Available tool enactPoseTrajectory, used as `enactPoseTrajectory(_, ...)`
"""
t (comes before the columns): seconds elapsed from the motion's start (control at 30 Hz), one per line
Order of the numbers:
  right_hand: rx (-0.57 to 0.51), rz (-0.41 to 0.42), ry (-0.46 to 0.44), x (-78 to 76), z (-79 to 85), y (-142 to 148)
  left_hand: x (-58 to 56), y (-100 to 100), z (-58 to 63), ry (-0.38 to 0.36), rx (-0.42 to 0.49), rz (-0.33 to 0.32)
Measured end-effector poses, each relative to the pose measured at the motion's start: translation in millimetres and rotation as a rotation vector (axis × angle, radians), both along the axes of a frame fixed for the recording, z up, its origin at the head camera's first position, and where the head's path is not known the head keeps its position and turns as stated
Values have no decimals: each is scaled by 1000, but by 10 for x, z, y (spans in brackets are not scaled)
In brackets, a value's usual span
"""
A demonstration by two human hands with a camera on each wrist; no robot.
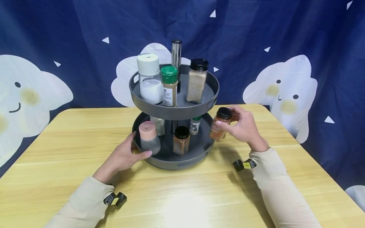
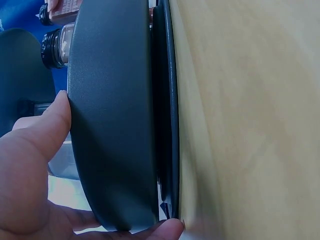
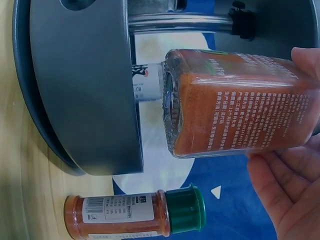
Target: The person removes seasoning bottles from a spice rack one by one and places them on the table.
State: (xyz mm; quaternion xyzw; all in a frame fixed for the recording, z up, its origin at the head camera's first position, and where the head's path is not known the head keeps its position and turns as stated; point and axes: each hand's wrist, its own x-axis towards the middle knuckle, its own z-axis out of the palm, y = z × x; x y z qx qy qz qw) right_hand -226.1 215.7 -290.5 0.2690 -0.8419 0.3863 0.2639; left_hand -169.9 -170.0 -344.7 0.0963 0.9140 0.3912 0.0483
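My right hand (image 1: 242, 125) pinches a square glass spice jar (image 1: 218, 128) of orange-red powder with a black lid. The jar is tilted, just off the right rim of the two-tier rack's lower tray (image 1: 196, 158); its printed back and base show in the right wrist view. At the left of that tray, my left hand (image 1: 122, 155) grips the rim, the thumb near the top edge and fingers along the outer wall. A pink-capped shaker (image 1: 149, 139) stands inside by the left thumb. A brown spice jar (image 1: 181, 141) and a small white-labelled bottle (image 1: 195, 126) stand farther right in it.
The upper tray (image 1: 174, 111) bears a white-capped jar (image 1: 149, 79), a green-capped bottle (image 1: 169, 85) and a black-lidded jar (image 1: 196, 81). A green-capped red spice bottle (image 3: 135, 215) stands on the table beside the rack. A patterned blue curtain hangs behind.
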Motion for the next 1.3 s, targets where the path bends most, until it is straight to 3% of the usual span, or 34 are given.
enactPoseTrajectory(1.3, 5, -89, -36, -81, -34, 200, -17, -7, 6, -9, -18, -1)
